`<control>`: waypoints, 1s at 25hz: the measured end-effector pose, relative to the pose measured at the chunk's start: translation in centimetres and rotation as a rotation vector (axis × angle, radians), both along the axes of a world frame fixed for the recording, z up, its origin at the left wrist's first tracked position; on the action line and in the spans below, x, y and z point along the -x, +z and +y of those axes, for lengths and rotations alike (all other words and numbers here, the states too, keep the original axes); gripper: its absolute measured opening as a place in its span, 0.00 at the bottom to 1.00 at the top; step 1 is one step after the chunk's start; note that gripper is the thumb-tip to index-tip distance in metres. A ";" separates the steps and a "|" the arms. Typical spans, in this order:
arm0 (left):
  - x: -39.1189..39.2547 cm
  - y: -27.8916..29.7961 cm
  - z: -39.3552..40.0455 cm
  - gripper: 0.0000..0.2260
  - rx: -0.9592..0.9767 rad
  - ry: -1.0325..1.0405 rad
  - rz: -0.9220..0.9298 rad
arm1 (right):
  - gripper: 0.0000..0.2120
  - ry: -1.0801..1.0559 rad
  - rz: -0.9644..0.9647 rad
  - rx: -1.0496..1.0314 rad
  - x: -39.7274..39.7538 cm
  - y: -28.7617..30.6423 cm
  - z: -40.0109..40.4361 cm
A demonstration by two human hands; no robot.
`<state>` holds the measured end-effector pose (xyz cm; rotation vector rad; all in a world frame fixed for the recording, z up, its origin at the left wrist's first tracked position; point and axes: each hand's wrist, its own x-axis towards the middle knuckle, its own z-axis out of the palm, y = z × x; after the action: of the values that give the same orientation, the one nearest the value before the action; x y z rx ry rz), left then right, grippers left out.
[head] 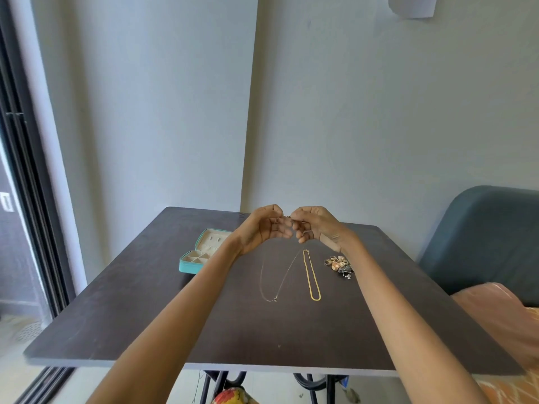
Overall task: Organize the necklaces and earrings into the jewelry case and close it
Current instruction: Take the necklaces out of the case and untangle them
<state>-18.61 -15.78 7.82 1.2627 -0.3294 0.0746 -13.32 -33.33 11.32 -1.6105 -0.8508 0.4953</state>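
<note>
- Your left hand (264,227) and right hand (316,227): raised together above the far half of the table, fingertips pinching the two ends of the thin silver chain necklace with a small pendant (275,282). Judged purpose: working the clasp, which is too small to make out.
- Thin silver chain necklace: hangs from both pinches in a long loop, its pendant end touching the tabletop. Holding it high likely keeps the strands apart and untangled.
- Gold flat-link chain necklace (311,275): laid out in a narrow loop just right of the silver one, not touching it; not yet stowed.
- Small heap of mixed gold and dark earrings (339,265): gathered right of the gold chain, near your right wrist, within easy reach for later sorting.
- Teal zip jewelry case with cream lining (194,259): open at the left, lid leaning back, compartments facing you; a few studs appear pinned in the lid panel, though blurred.
- Dark brown rectangular table (145,316): bears all items.
</note>
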 end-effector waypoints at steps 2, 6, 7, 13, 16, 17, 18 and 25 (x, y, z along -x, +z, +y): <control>0.1 -0.6 0.0 0.06 -0.023 -0.006 0.028 | 0.10 0.003 0.020 0.012 0.0 -0.6 0.0; -0.4 -2.4 0.0 0.10 -0.046 0.066 0.079 | 0.09 -0.045 0.068 0.022 -0.8 -2.8 0.4; -0.7 -3.0 0.0 0.09 -0.052 0.093 0.094 | 0.09 -0.068 0.076 0.021 -1.2 -3.5 0.6; -4.8 -6.9 0.7 0.06 -0.085 0.350 0.222 | 0.06 -0.315 0.093 0.088 -5.2 -8.2 2.7; -7.6 -9.4 1.1 0.06 -0.215 0.550 0.243 | 0.07 -0.451 0.047 0.160 -7.1 -10.7 3.8; -8.8 -10.4 1.3 0.05 -0.305 0.610 0.232 | 0.07 -0.503 0.006 0.195 -8.0 -11.6 4.3; -9.8 -11.5 1.6 0.05 -0.410 0.657 0.229 | 0.08 -0.546 -0.043 0.234 -8.9 -12.5 4.6; -14.5 -14.9 3.4 0.04 -0.989 0.775 0.144 | 0.11 -0.679 -0.196 0.470 -13.1 -15.8 7.1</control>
<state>-4.15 -12.40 -7.12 2.3090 0.3249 0.5274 -0.26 -26.26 -4.45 -2.2729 -0.2819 0.0449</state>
